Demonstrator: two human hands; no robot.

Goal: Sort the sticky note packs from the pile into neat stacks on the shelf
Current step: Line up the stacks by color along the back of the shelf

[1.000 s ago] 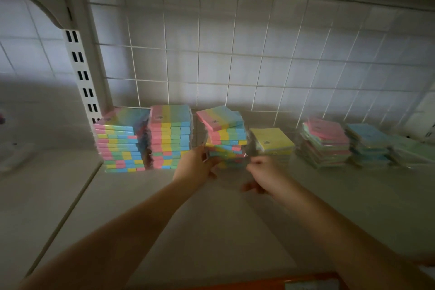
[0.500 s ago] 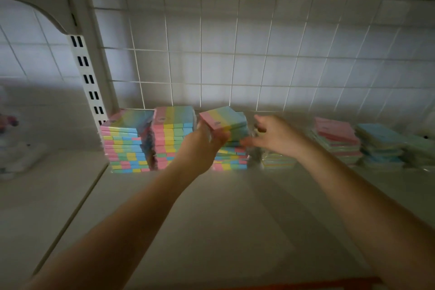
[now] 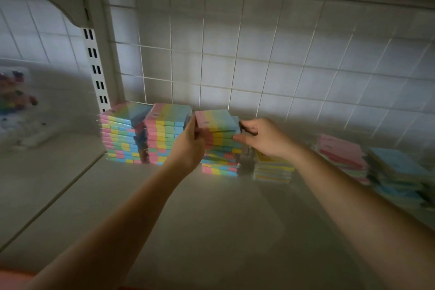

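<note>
both hands now sit on the same stack, right hand [image 3: 266, 138] pulled back toward the third pile after reaching past it half a second ago, left hand [image 3: 189, 145] in about the same spot. third stack of rainbow-striped sticky note packs [image 3: 221, 148] stands on the pale shelf board [image 3: 211, 219], just right of two taller neat stacks: leftmost rainbow stack [image 3: 122, 134] against the slotted white upright [image 3: 95, 70], second rainbow stack [image 3: 164, 134] touching it. top rainbow pack [image 3: 215, 120] of the third stack lies slightly skewed on the packs below. left hand holds this stack's left side, fingers curled at the top pack's left edge, thumb side hidden behind the hand. right hand touches the stack's right side with fingers extended and spread, thumb at a lower pack, fingertips at the top pack's right edge; a loose, wide hold, not a pinch. short stack of yellowish wrapped packs [image 3: 273, 168] sits just right, partly under the right wrist. further right a pink-topped pile [image 3: 341, 153] and a blue-topped pile [image 3: 395, 167], both uneven. white wire grid panel [image 3: 259, 54] backs the shelf. blurred clear bag of colourful items [image 3: 16, 94] on the neighbouring shelf section, left.
</note>
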